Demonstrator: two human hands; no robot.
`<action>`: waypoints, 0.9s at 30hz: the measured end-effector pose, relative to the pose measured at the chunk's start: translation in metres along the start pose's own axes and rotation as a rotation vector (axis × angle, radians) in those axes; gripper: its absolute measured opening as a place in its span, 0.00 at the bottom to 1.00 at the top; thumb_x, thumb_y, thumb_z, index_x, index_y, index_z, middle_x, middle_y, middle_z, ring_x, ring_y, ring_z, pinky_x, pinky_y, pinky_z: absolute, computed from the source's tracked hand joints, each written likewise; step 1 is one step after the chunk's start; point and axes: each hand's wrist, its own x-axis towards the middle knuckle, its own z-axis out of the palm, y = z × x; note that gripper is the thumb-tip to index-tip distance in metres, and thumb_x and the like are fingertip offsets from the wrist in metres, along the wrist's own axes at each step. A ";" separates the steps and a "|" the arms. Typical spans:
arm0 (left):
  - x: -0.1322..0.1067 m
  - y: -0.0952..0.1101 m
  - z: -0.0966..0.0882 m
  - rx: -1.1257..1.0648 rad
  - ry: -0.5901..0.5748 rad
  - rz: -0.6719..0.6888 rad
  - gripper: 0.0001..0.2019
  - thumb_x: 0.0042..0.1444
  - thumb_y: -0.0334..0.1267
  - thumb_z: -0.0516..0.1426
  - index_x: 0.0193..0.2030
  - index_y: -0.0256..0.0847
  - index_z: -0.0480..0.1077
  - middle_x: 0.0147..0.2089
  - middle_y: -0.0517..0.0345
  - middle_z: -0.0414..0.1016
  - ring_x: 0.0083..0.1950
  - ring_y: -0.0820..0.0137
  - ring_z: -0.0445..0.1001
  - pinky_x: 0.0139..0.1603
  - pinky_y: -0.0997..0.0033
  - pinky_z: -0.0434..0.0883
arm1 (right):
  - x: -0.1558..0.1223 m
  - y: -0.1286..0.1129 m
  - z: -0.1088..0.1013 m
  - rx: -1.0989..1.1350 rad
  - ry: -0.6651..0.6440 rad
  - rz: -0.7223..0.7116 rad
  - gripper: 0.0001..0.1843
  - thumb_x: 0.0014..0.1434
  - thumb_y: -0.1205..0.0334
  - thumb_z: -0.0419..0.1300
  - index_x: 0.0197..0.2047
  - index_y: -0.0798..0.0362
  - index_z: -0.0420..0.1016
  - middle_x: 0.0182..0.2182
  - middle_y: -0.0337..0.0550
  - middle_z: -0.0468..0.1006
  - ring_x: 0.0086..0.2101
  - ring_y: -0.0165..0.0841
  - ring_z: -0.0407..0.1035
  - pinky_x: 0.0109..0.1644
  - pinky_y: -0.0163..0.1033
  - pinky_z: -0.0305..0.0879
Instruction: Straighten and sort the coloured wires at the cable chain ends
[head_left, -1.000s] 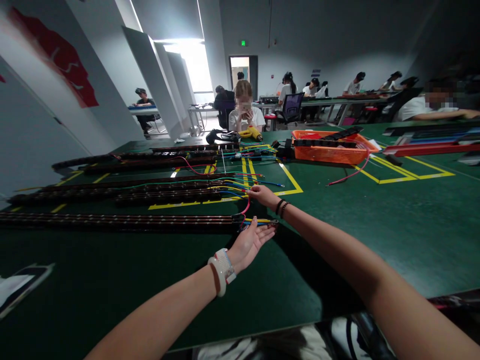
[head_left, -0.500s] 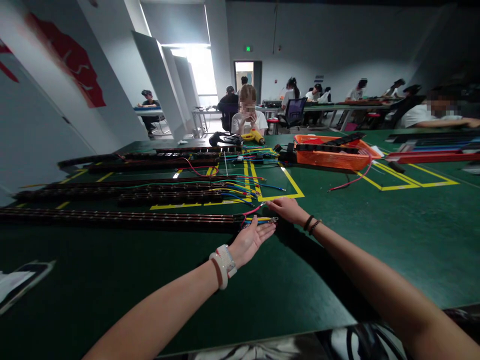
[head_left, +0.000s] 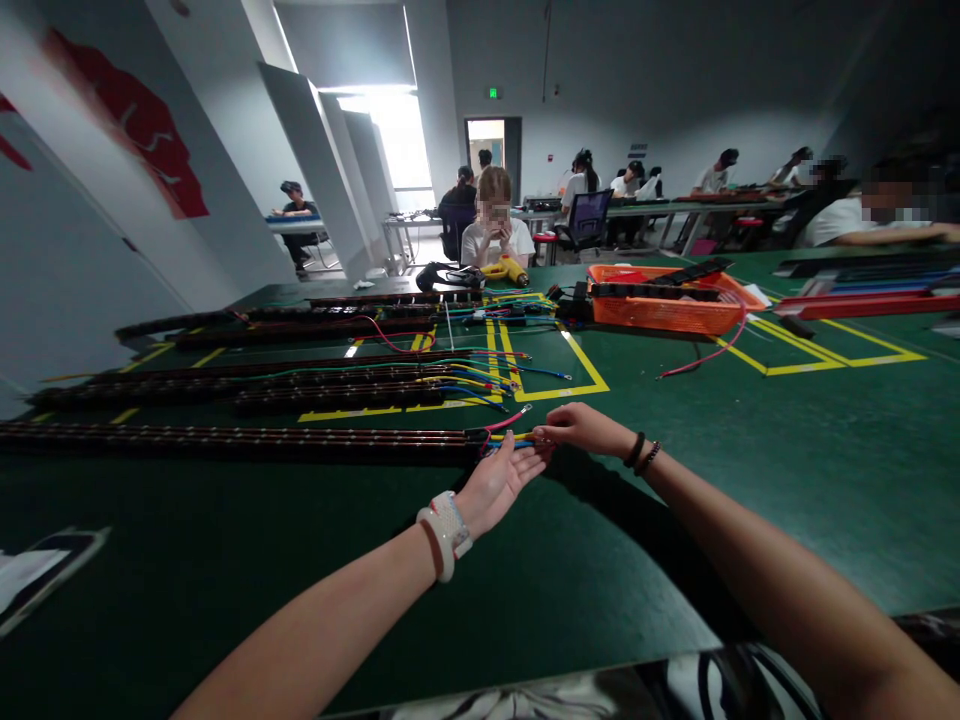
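A long black harness (head_left: pixel 300 440) lies across the near side of the green table, with copper-brown lines along it. From its right end come yellow and blue wires (head_left: pixel 517 438) and a pink-red wire (head_left: pixel 510 418) tipped with a metal ring terminal. My left hand (head_left: pixel 499 485) is palm up beside these wires, fingers stretched out and thumb raised against them. My right hand (head_left: pixel 585 428) is closed in a pinch around the terminal ends of the yellow and blue wires, just above my left fingertips. Its fingers partly hide those ends.
More wired harnesses (head_left: pixel 337 385) lie beyond. An orange basket (head_left: pixel 667 318) holds black parts, near a yellow heat gun (head_left: pixel 506 270). Red and blue strips (head_left: pixel 877 300) are at the right, a pouch (head_left: pixel 49 575) at the left. A person (head_left: pixel 495 240) sits opposite; others work behind.
My right hand has let go of the pink-red wire's end and moved slightly down to the yellow and blue wire ends. My left hand has stayed nearly still.
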 end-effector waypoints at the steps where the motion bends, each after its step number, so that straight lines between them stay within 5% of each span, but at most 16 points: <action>1: -0.001 0.000 0.000 -0.001 0.001 0.001 0.19 0.63 0.42 0.46 0.45 0.25 0.67 0.50 0.32 0.71 0.53 0.61 0.72 0.60 0.60 0.63 | 0.001 0.001 0.002 0.004 0.048 0.011 0.28 0.56 0.39 0.51 0.23 0.57 0.68 0.17 0.34 0.62 0.21 0.24 0.52 0.24 0.32 0.44; 10: -0.011 -0.001 0.000 0.010 -0.035 -0.023 0.18 0.64 0.39 0.45 0.40 0.26 0.69 0.45 0.34 0.74 0.48 0.61 0.75 0.59 0.58 0.64 | 0.024 0.020 0.023 0.100 0.264 0.140 0.30 0.49 0.35 0.56 0.23 0.58 0.74 0.16 0.36 0.65 0.20 0.26 0.55 0.24 0.33 0.46; 20: -0.013 0.001 0.002 0.030 -0.045 -0.035 0.17 0.64 0.39 0.45 0.41 0.26 0.69 0.45 0.34 0.75 0.48 0.61 0.75 0.58 0.58 0.64 | 0.017 0.023 0.024 0.013 0.225 0.119 0.30 0.52 0.36 0.54 0.24 0.56 0.74 0.16 0.36 0.67 0.21 0.26 0.56 0.26 0.33 0.46; 27: -0.014 0.003 0.002 0.015 -0.035 -0.052 0.18 0.64 0.40 0.45 0.43 0.26 0.69 0.48 0.33 0.73 0.51 0.60 0.73 0.59 0.58 0.63 | 0.001 0.005 0.004 -0.231 0.245 0.002 0.30 0.57 0.38 0.50 0.23 0.57 0.73 0.20 0.40 0.71 0.22 0.26 0.58 0.27 0.33 0.46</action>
